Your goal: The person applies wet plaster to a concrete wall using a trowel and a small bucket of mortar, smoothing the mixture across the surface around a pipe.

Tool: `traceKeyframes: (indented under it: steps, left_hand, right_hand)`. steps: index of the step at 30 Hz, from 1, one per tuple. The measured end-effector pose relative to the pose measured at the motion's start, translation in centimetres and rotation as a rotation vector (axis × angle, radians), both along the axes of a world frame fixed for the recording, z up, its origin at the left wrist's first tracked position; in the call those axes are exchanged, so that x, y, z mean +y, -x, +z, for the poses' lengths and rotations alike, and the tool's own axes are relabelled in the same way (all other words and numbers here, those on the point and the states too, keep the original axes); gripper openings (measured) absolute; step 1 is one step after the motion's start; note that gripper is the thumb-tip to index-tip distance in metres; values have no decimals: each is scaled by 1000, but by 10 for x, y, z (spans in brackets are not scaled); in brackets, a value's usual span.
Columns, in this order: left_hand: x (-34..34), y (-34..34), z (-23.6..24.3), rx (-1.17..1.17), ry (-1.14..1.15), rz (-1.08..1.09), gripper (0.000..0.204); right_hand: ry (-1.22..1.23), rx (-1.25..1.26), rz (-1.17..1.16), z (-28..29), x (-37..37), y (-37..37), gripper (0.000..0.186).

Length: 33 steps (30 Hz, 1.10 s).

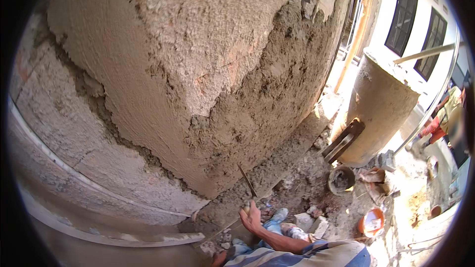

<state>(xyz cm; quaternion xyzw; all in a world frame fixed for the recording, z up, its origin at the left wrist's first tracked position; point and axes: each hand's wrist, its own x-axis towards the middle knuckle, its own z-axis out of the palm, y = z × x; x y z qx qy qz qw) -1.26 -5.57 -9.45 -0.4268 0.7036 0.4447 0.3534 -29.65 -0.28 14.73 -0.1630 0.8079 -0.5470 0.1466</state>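
The right hand (251, 215) is, in the head view, wrapped around the handle of a trowel (251, 188), in a narrow grip, near the lower middle. The left hand does not show there, so I cannot tell if it is wide, narrow or holding something. The trowel blade looks thin, almost seen from its edge; its long axis goes up from the fist and leans a little to the left. The relation which, in my judgement, matters most is this one: the rough wet mortar patch (237, 133) on the wall lies ahead of the right hand, beyond the blade, and the tip points to its lower part. Whether the tip touches the mortar or stands just before it, I cannot tell. To the left of this patch, a smoother plaster band (123, 89) runs down the wall, and at the lower left lies a long pale straightedge (123, 240). On the right, well apart from the trowel, a dark bucket (341, 179) stands near the foot of a large cylinder (383, 104), and an orange bucket (372, 222) stands closer to the lower edge. The right hand is clearly the nearer one to the mortar.
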Motion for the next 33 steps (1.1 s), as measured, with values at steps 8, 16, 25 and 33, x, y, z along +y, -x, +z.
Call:
traceKeyframes:
  steps: [8,16,25,33]
  left_hand:
    - [-46,18,42,-40,71,-214,56]
    - [-50,103,76,176,542,249,71]
    - [33,294,342,1427,379,205,81]
    - [11,326,452,2036,717,13,82]
  right_hand:
    - [535,-313,-518,11,67,152,16]
    - [909,-279,-353,124,29,316,19]
    - [926,-115,-205,176,-28,414,14]
    - [830,-7,-178,185,-54,377,18]
